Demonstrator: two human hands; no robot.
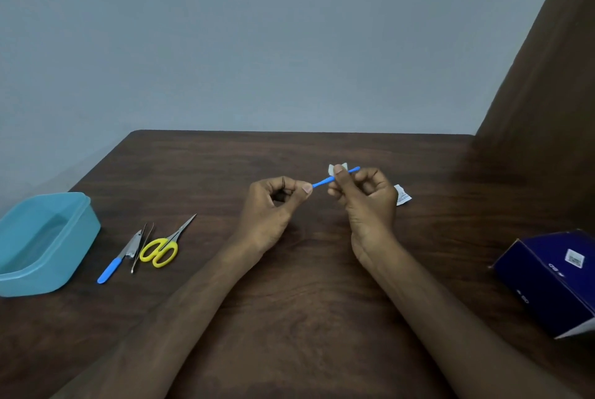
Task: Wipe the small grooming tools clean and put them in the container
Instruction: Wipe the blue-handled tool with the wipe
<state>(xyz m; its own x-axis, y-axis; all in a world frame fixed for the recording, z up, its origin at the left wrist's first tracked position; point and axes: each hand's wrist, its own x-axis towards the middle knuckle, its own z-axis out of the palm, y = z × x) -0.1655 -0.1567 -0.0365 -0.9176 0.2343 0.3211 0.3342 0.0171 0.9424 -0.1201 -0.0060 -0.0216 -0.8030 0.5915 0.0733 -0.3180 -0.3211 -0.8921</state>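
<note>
My left hand (273,205) pinches one end of a thin blue stick tool (322,182) above the table's middle. My right hand (367,199) grips a small white wipe (331,169) folded around the stick nearer its far end. At the left stands an open light-blue plastic container (42,244), nothing visible inside. Beside it lie a blue-handled tool (111,268), a nail clipper (133,245), metal tweezers (141,245) and yellow-handled scissors (164,247).
A torn white wrapper (402,195) lies just right of my right hand. A dark blue cardboard box (547,282) sits at the right edge of the brown wooden table (306,286). A brown curtain (547,76) hangs at the right.
</note>
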